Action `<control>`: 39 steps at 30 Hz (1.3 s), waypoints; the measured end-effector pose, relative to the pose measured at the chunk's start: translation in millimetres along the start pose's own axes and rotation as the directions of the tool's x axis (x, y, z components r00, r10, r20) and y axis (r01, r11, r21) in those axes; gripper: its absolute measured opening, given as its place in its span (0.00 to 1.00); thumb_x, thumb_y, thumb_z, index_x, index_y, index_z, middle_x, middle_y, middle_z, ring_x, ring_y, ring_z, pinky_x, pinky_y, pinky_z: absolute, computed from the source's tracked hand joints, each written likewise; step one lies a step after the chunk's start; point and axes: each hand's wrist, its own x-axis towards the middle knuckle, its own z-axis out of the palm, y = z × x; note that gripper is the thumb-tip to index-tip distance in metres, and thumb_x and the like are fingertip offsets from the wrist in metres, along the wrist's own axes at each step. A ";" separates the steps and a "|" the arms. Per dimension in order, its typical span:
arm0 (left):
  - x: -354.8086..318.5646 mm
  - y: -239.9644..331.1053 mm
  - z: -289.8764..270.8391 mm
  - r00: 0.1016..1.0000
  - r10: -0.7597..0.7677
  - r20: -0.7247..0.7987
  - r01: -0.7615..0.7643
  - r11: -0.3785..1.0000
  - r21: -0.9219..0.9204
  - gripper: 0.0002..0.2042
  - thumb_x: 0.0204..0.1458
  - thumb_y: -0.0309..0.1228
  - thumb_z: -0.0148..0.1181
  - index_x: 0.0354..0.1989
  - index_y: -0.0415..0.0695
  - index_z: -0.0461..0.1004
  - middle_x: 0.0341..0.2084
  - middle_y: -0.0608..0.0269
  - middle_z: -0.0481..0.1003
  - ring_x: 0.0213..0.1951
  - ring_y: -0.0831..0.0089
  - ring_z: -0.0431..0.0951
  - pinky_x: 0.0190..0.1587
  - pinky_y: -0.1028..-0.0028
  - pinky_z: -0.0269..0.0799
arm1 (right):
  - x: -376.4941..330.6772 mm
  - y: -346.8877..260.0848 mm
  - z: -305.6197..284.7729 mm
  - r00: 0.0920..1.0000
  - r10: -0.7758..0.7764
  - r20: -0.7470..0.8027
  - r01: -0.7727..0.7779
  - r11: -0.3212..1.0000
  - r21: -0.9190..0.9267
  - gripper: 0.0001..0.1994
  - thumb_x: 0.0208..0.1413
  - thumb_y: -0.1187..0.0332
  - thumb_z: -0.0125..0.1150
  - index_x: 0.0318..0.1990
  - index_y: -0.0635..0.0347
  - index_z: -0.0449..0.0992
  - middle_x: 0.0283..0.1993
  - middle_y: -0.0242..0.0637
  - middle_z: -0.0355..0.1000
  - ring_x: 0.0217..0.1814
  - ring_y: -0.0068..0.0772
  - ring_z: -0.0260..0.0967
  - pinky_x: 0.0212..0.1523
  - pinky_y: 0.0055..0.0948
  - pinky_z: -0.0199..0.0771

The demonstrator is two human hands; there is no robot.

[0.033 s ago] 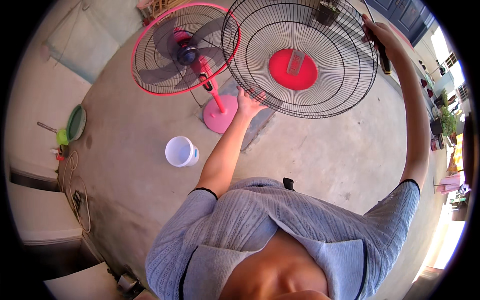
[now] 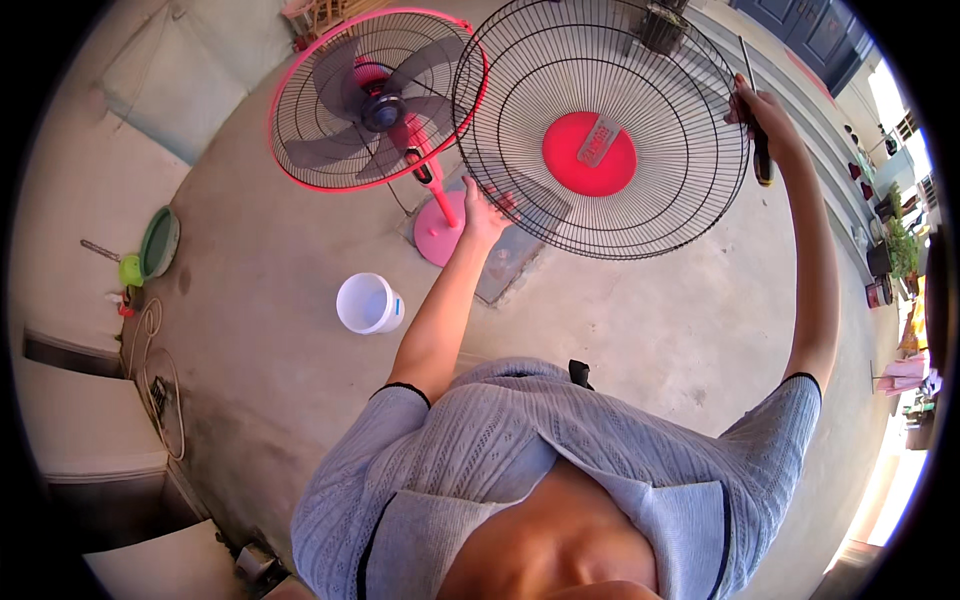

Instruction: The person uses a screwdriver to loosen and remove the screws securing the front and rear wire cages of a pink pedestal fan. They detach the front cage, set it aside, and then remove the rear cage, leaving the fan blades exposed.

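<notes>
A: How does that black wire fan guard look to handle?

B: Light, I'd judge, being thin wire with a red centre disc, but wide and springy, so it could flex or swing. The outer rim is the sensible place to take it.

A: And where is it relative to the fingers?

B: Held up in the air, in front of the pink pedestal fan. The left hand grips the lower-left rim, fingers curled round the wire. The right hand is at the right rim, closed around a screwdriver; whether it also pinches the rim, I cannot tell.
</notes>
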 end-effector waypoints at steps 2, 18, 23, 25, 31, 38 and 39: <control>-15.6 6.1 -13.1 0.982 0.187 0.020 -0.187 0.982 0.004 0.29 0.55 0.62 0.48 0.48 0.47 0.68 0.38 0.63 0.71 0.39 0.69 0.71 0.43 0.65 0.71 | -22.6 85.1 23.8 0.990 0.140 0.014 -0.140 0.980 0.140 0.24 0.61 0.44 0.48 0.34 0.59 0.75 0.27 0.34 0.76 0.30 0.24 0.75 0.21 0.23 0.62; -197.7 168.9 -5.1 0.602 0.775 0.194 -0.530 0.205 0.823 0.34 0.38 0.25 0.75 0.55 0.38 0.63 0.45 0.62 0.70 0.45 0.74 0.71 0.49 0.72 0.69 | -69.0 224.7 390.1 0.875 0.436 0.211 -0.405 0.420 0.812 0.23 0.66 0.49 0.43 0.41 0.62 0.72 0.33 0.41 0.78 0.31 0.30 0.76 0.18 0.24 0.61; -204.6 188.9 17.1 0.407 0.871 0.275 -0.557 -0.002 0.831 0.37 0.36 0.25 0.76 0.56 0.38 0.61 0.46 0.60 0.69 0.48 0.72 0.69 0.52 0.70 0.67 | -42.1 195.6 470.6 0.838 0.463 0.289 -0.431 0.236 0.871 0.27 0.65 0.49 0.45 0.38 0.73 0.73 0.26 0.43 0.73 0.18 0.31 0.64 0.27 0.30 0.73; -196.7 201.7 18.9 0.333 0.881 0.335 -0.504 -0.134 0.853 0.38 0.35 0.26 0.76 0.57 0.37 0.61 0.49 0.58 0.69 0.51 0.68 0.68 0.56 0.67 0.64 | -27.6 192.4 501.8 0.842 0.465 0.272 -0.393 0.186 0.900 0.22 0.64 0.49 0.49 0.25 0.57 0.71 0.20 0.27 0.59 0.21 0.24 0.55 0.23 0.28 0.60; -180.6 237.3 9.8 0.258 0.890 0.375 -0.432 -0.241 0.869 0.38 0.38 0.26 0.75 0.59 0.36 0.61 0.54 0.55 0.67 0.57 0.64 0.66 0.60 0.64 0.60 | 5.2 132.6 537.4 0.802 0.484 0.350 -0.434 0.072 0.898 0.24 0.65 0.49 0.45 0.37 0.66 0.72 0.31 0.38 0.70 0.32 0.34 0.70 0.35 0.33 0.73; -168.2 249.9 22.0 0.217 0.876 0.431 -0.395 -0.326 0.859 0.40 0.38 0.25 0.75 0.63 0.36 0.60 0.60 0.51 0.64 0.62 0.58 0.62 0.65 0.62 0.55 | 31.1 143.8 580.2 0.833 0.480 0.275 -0.371 0.116 0.921 0.22 0.65 0.49 0.46 0.36 0.61 0.72 0.23 0.29 0.63 0.23 0.25 0.59 0.23 0.27 0.62; -166.1 251.4 22.2 0.218 0.864 0.453 -0.386 -0.350 0.853 0.41 0.37 0.25 0.75 0.63 0.36 0.60 0.59 0.51 0.64 0.62 0.58 0.62 0.64 0.62 0.56 | 33.0 141.2 584.9 0.835 0.475 0.276 -0.355 0.082 0.931 0.22 0.65 0.49 0.46 0.36 0.61 0.72 0.23 0.29 0.63 0.23 0.25 0.59 0.23 0.27 0.62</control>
